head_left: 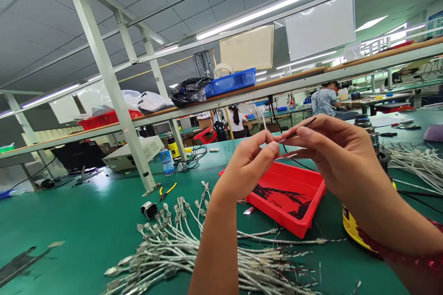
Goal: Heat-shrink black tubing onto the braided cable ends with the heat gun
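- While both hands are raised at centre frame, left hand (247, 163) pinches fingertips together on thin black strip (300, 129); right hand (328, 150) fingers clamp the same strip, its tip poking out toward 1 o'clock.
- Silvery braided cables (194, 253) with metal end plugs, tangled heap at 6 o'clock.
- Red plastic tray (304, 221), rectangular, under the hands, holds loose black strips.
- Yellow-handled pliers (168, 191) at 9 o'clock.
- Glossy green bench mat (86, 212).
- White steel frame post (114, 97) at 10 o'clock; blue bin (230, 82) on shelf, 12 o'clock.
- Other people seated far back; strip lights overhead.
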The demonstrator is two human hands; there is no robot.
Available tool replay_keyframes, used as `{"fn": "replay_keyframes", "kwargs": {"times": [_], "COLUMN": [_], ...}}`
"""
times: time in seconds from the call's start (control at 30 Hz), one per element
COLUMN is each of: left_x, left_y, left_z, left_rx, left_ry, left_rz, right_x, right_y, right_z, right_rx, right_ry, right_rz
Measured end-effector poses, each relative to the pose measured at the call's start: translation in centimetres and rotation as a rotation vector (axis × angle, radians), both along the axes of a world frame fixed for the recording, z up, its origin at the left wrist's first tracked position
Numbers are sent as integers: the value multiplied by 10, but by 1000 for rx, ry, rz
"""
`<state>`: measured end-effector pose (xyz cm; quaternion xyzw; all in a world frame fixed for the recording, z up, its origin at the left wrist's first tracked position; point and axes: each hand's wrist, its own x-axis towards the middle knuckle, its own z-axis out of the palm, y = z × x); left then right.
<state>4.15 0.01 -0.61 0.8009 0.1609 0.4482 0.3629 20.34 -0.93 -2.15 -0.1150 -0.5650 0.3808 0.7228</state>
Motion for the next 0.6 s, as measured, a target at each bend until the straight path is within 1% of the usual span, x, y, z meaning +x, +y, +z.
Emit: {"fn": "replay_keyframes", "kwargs": {"times": [0.13,0.33,0.5,0.6], "left_x": [-2,-3,-3,-2], "left_y": [-3,-4,-2,-2], "left_z": [2,2,1,1], "left_rx": [16,24,9,28], "left_ry": [32,20,9,19], "left_rz": [53,3,2,18], "right_x": [-1,-2,-1,-1], "right_y": [0,0,0,1], "right_z": [1,2,1,0], "right_rx": [-19,-61,-56,-36], "right_ry": [-2,30,29,9], "right_rz": [32,83,76,28]}}
